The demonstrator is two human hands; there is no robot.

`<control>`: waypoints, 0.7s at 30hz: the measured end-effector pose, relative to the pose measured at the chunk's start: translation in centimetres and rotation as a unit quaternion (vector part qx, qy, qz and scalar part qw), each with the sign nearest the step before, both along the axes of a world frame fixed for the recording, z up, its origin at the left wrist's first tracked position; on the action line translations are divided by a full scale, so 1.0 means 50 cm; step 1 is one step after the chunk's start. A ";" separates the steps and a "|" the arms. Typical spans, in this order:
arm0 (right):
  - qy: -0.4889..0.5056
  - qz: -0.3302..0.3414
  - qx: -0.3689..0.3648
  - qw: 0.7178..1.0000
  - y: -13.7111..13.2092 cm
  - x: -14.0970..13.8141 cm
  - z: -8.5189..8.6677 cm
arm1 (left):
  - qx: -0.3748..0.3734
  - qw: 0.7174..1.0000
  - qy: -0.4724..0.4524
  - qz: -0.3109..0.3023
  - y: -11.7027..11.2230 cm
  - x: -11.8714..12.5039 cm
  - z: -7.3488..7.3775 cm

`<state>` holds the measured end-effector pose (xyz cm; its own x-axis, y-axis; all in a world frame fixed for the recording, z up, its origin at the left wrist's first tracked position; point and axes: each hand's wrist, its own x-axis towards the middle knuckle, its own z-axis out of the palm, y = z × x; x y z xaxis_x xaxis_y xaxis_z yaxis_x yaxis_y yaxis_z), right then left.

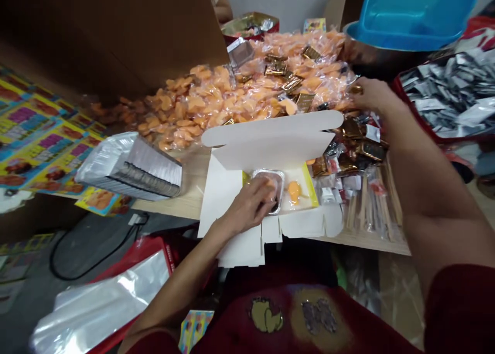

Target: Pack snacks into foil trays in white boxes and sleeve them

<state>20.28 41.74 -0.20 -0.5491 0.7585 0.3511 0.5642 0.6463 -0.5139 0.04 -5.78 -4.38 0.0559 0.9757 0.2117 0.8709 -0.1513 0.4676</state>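
Your left hand (253, 202) half-curled over foil tray (278, 186), grip unclear | right hand (367, 93) curled, hold unclear | tray likely light, dentable: grasp edgewise

A grey wall (270, 3) backs a wooden table (192, 189) over grey floor (91, 243).

Lit evenly but modestly over the middle, apparently from above, and brightest on the white carton (276, 137). Sunk in deep brown shadow across the big cardboard panel (116, 29) at upper left; dim, too, around the dark red shirt (286, 338). Flecked with glare on the wrapped orange pieces (216, 98), streaked with it on the clear plastic bags (119, 302). Slightly soft and grainy throughout, blurrier toward the borders. Stretched wide-angle at the edges, notably along the right forearm (436, 189).
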 end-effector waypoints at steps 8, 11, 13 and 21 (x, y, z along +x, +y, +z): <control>0.207 0.016 -0.057 0.977 -0.443 0.186 0.128 | -0.129 0.986 0.085 0.069 0.015 0.049 -0.022; 0.040 0.210 -0.076 0.974 -0.613 0.163 0.079 | -0.130 0.986 0.081 0.070 0.011 0.088 -0.030; 0.005 0.231 -0.028 0.973 -0.671 0.123 0.014 | -0.136 0.985 0.079 0.074 0.012 0.111 -0.037; -0.140 0.244 0.074 0.957 -0.699 0.050 -0.131 | -0.153 0.983 0.078 0.071 0.044 0.113 -0.039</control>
<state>22.77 6.78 -6.73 -0.9131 0.3416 0.2224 0.2791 0.9216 -0.2697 5.66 -3.60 -6.32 -0.0772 0.9927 -0.0926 0.9374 0.1039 0.3323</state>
